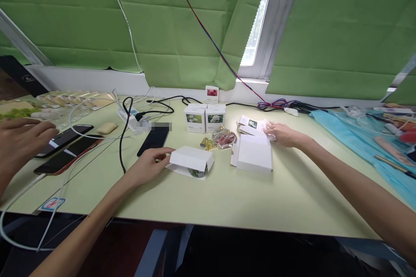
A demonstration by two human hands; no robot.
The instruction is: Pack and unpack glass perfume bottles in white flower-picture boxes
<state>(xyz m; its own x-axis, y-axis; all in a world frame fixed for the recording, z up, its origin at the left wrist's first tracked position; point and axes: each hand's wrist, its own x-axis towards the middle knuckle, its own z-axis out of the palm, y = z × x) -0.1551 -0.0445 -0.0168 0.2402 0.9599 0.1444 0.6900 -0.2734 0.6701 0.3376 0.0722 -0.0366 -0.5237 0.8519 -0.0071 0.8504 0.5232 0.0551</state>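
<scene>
My left hand [151, 164] has its thumb and fingers on the left end of an open white box [191, 157], which lies on its side with something round and dark green partly showing inside. My right hand [280, 133] grips a flat printed white carton [251, 124] at its right end. Just in front of that carton lies another white box [255, 153] with a flap out. Between the boxes are clear glass pieces with red [225, 137] and small yellow ones [206, 143]. Behind them stand white boxes with flower pictures [195, 119].
Another person's hand [24, 143] is at the far left, near phones [68, 156]. A dark phone [154, 139], a power strip [130, 122] and cables lie left of centre. Blue plastic [354, 138] with assorted items covers the right side. A small box [212, 94] stands by the wall.
</scene>
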